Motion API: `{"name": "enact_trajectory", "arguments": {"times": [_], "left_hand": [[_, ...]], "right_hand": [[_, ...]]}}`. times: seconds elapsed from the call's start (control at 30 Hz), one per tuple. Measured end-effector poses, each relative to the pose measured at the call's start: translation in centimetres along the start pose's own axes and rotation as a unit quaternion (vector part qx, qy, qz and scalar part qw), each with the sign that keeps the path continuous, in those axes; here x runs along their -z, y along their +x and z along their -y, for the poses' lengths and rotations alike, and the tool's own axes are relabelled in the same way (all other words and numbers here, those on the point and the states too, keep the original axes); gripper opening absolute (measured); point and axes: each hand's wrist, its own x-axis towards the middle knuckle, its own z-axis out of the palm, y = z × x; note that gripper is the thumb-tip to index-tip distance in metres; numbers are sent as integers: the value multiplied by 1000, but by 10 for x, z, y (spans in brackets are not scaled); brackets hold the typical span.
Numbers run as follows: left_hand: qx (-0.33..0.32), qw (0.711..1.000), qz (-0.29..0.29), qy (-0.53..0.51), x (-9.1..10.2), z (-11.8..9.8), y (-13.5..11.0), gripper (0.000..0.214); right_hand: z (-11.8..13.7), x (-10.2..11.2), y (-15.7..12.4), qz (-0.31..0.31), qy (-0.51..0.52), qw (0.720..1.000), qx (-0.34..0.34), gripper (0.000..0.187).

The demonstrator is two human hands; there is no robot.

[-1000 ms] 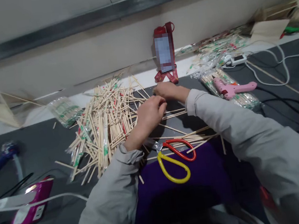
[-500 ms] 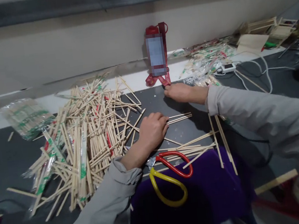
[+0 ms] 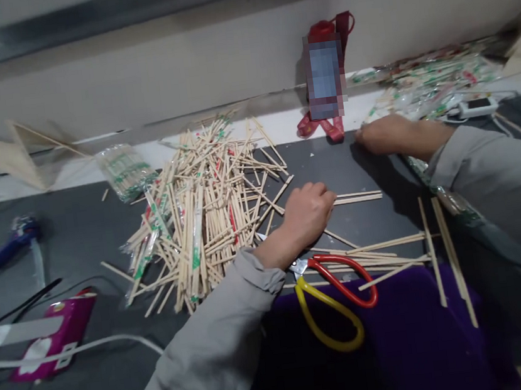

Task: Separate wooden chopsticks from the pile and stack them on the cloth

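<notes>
left hand (image 3: 308,214): fingertips curl under the palm, so the grip on the near ends of the two loose sticks (image 3: 360,196) cannot be read. right hand (image 3: 383,135): motion-smeared, fingers not separable; whatever lies under it is covered. scissors (image 3: 334,293): blades mostly hidden beneath the left cuff (image 3: 255,271), handles show. phone (image 3: 324,76): screen pixelated, nothing legible. packets (image 3: 436,75) at far right: smeared, print unreadable. blue tool (image 3: 8,245) at far left: blurred, type unclear. pink device (image 3: 50,341): label too small to read. purple cloth (image 3: 402,342): cut off by the bottom edge. right sleeve (image 3: 502,190): runs out of the right edge.
</notes>
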Motion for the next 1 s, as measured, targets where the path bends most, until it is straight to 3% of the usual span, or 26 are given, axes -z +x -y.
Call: {"name": "enact_trajectory", "arguments": {"times": [0.13,0.27,0.43,0.57,0.8,1.0], "left_hand": [[-4,1000,-5,4,-1,0,0,23],[-10,1000,-16,-4,-2,0,-1,20],[-16,999,-33,10,-10,0,1,21],[7,1000,-23,4,-19,1,5,27],[49,999,-9,-15,-17,-2,6,31],[19,999,-40,1,-17,-2,2,25]], "right_hand": [[5,19,-7,-11,19,998,-55,22],[42,51,-22,-84,42,996,-10,28],[100,78,-39,-110,91,986,83,28],[128,94,-45,-130,129,975,127,28],[143,87,-24,-124,157,973,112,29],[148,80,-2,-99,195,968,126,34]]}}
